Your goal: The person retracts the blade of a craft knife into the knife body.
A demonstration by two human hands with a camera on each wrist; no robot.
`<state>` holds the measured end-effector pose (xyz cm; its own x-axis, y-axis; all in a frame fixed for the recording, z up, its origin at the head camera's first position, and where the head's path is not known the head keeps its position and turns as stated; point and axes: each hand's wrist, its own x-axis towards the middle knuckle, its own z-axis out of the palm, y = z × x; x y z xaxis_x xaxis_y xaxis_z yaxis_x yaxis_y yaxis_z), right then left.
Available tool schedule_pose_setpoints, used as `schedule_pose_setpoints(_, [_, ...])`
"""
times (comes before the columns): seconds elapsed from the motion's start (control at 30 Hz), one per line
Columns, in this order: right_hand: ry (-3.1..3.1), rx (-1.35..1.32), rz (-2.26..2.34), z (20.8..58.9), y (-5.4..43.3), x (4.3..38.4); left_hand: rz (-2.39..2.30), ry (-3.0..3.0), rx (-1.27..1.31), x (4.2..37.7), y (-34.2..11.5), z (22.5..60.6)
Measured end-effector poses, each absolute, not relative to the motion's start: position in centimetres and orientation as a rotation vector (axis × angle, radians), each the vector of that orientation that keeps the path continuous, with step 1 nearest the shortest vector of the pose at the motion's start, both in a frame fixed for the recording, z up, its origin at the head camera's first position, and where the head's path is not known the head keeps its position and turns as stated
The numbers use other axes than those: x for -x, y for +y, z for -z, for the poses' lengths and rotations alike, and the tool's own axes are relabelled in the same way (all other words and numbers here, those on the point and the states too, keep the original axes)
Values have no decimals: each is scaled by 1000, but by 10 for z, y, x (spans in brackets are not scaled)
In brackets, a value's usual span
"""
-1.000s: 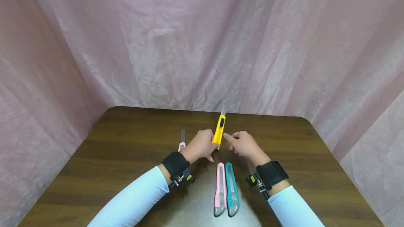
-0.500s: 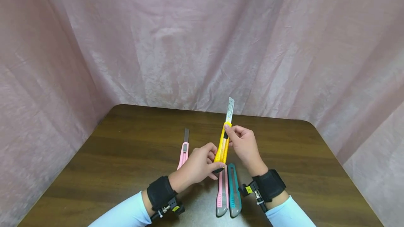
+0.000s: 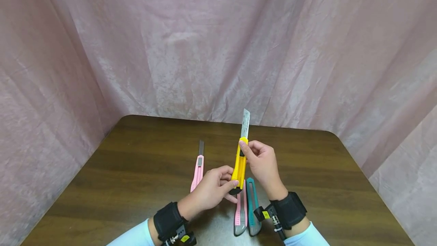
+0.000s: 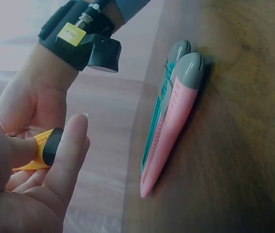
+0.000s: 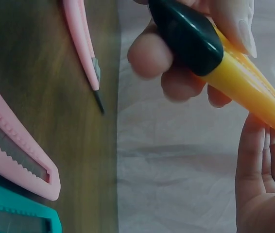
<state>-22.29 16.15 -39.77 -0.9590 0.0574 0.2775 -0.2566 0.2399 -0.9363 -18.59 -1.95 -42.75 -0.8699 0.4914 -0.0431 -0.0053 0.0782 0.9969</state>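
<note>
A yellow utility knife [image 3: 240, 168] with its blade [image 3: 245, 123] slid out is held above the table, blade pointing away. My left hand [image 3: 213, 188] pinches its lower end near the black end cap [image 5: 188, 41]. With the thumb near the black slider, my right hand [image 3: 264, 162] grips the upper part of the body. Below lie a pink utility knife [image 3: 240, 215] and a teal utility knife [image 3: 253, 212] side by side, no blade showing; the yellow knife and left fingers partly cover the pink one. Left of them lies another pink utility knife [image 3: 198, 172], blade out, its lower end hidden by my left hand.
Everything lies on a dark brown wooden table [image 3: 136, 170] with rounded far corners. A pink curtain [image 3: 205, 48] hangs behind it. Each wrist wears a black strap with a small camera [image 3: 290, 210].
My right hand has come in from the right and taken hold of the yellow knife's upper part. Both hands have drawn the knife closer, over the pink knife's far end.
</note>
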Motion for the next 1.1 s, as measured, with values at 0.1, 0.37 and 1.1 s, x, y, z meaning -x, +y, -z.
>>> schedule_pose_setpoints(0.1, [-2272, -185, -1794, 399, 162, 221, -1854, 2003, -496, 184, -18, 430])
schedule_pose_setpoints(0.37, [-2281, -237, -1784, 400, 161, 218, -1866, 2024, -548, 181, -17, 433])
schedule_pose_setpoints(1.1, [-2207, -338, -1805, 398, 162, 218, -1857, 2020, -552, 177, -19, 427])
